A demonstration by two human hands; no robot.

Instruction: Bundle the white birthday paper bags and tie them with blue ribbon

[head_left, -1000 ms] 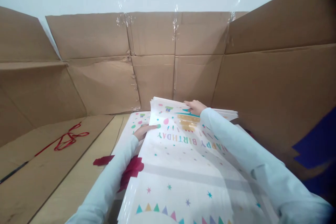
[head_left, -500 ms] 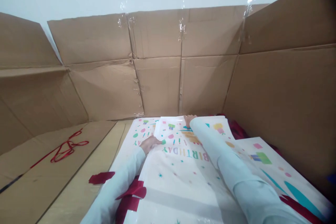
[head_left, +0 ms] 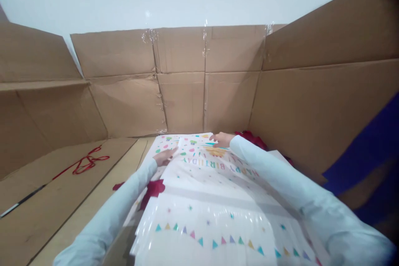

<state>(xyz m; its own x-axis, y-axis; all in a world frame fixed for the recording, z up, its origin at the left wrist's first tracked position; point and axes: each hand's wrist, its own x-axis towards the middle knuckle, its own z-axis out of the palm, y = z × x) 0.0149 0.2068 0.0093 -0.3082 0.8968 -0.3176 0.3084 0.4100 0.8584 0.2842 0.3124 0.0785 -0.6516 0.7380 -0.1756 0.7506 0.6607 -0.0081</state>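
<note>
Glossy birthday-print sheets [head_left: 199, 199] lie stacked on tan board [head_left: 84, 187], far edge near cardbd wall [head_left: 181, 104]. L hand [head_left: 163, 157] & R hand [head_left: 222, 139] well apart on far edge; grip unclear. Flat, even pressure best, less creasing. Red ribbon [head_left: 89, 162] off to L.

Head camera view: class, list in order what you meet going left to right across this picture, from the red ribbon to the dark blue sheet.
red ribbon → left hand → right hand → crumpled dark red paper → dark blue sheet
</note>
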